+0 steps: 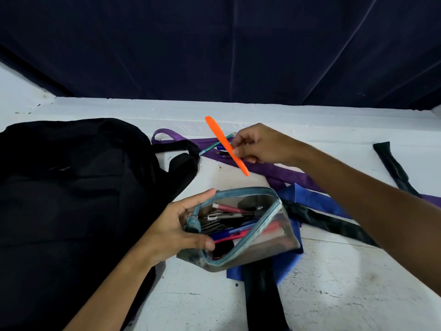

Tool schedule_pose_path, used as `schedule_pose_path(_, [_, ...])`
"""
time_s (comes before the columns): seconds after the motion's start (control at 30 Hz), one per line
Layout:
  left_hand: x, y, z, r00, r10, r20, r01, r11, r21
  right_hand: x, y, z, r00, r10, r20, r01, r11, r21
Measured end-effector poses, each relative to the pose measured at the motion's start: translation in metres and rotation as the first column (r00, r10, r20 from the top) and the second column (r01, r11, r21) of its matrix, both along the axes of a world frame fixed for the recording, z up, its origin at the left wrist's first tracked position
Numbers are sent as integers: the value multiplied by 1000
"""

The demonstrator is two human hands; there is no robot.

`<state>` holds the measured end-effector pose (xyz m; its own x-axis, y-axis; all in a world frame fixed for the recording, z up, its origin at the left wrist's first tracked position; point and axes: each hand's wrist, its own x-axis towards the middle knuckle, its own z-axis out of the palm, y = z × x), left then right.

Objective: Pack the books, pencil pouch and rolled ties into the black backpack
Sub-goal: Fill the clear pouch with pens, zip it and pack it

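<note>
the pencil pouch point(241, 231) sits low in the middle of my view, on the white bench point(334, 271), resting partly on a blue tie point(307, 199) and a black tie point(262, 295) spread under it. it is a clear pouch with a light blue zipper edge, and its mouth is gaping open; i can see pens and markers inside, red, blue and black ones lying across each other.

my left hand point(181, 225) is closed on the pouch's left end, thumb along the upper zipper edge and fingers curled under the lower lip, keeping the mouth spread.

my right hand point(260, 145) is above and beyond the pouch, pinching an orange pen point(226, 145) between thumb and fingertips. the pen is tilted, its upper end pointing away and left, its lower end down toward the pouch but apart from it.

just beside that hand, a green pencil point(216, 143) and a couple of dark blue pens point(223, 154) lie on a purple tie point(286, 173) stretched across the bench.

the black backpack point(78, 187) lies flat at the left, its strap looping near the purple tie. another black tie point(391, 163) lies well apart at the far right. a dark curtain point(214, 44) hangs behind the bench.
</note>
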<state>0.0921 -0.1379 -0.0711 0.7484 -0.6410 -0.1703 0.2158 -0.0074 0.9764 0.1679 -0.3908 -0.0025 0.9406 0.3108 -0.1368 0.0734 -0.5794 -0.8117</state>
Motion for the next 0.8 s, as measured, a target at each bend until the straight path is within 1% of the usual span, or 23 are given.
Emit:
schedule_pose_path(0.03, [-1, 0, 0, 1000, 0, -1, 0, 1000, -5, -8, 2, 10, 995, 82, -54, -79, 996, 47])
schedule_pose_path(0.07, [-1, -1, 0, 1000, 0, -4, 0, 1000, -12, -14, 3, 16, 979, 178, -97, -175, 984, 40])
schedule_pose_path(0.1, [-1, -1, 1, 1000, 1, -3, -1, 1000, -21, -20, 5, 20, 953, 273, -131, -277, 961, -10])
schedule_pose_path(0.13, [-2, -2, 2, 1000, 5, 4, -4, 1000, -28, -24, 8, 21, 919, 358, -163, -376, 922, -95])
schedule_pose_path(0.2, [-3, -4, 2, 1000, 11, 23, -11, 1000, -21, -28, 14, 20, 853, 459, -247, -516, 814, -268])
schedule_pose_path(0.23, [-3, -4, 3, 1000, 17, 12, -17, 1000, -11, -30, 17, 18, 834, 473, -285, -549, 767, -333])
schedule_pose_path(0.3, [-2, -3, 3, 1000, 18, -23, -19, 1000, -8, -34, 23, 16, 825, 466, -320, -565, 711, -420])
schedule_pose_path(0.4, [-3, -3, 4, 999, 6, -33, -6, 1000, -3, -36, 28, 21, 821, 458, -342, -571, 667, -479])
schedule_pose_path(0.53, [-3, -2, 4, 1000, 12, -19, -11, 1000, 18, -35, 33, 23, 778, 432, -456, -628, 513, -585])
schedule_pose_path(0.57, [-2, -2, 4, 1000, 10, -16, -9, 1000, 21, -35, 34, 22, 770, 427, -474, -638, 492, -592])
schedule_pose_path(0.6, [-2, -2, 4, 1000, 9, -12, -8, 1000, 26, -35, 35, 22, 765, 433, -477, -644, 497, -582])
schedule_pose_path(0.63, [-1, -1, 3, 1000, 6, -7, -6, 1000, 30, -33, 35, 22, 767, 445, -462, -642, 536, -549])
schedule_pose_path(0.7, [-1, -1, 3, 1000, -3, -3, 3, 1000, 31, -24, 29, 22, 813, 448, -372, -580, 683, -444])
schedule_pose_path(0.73, [-1, -1, 3, 1000, -9, -2, 9, 999, 31, -16, 23, 21, 866, 405, -294, -497, 769, -403])
schedule_pose_path(0.77, [-1, 0, 3, 1000, -13, -2, 13, 999, 31, -5, 17, 16, 927, 321, -195, -373, 847, -378])
schedule_pose_path(0.8, [-1, 0, 3, 1000, -14, -4, 14, 999, 31, 7, 9, 8, 975, 209, -77, -222, 898, -380])
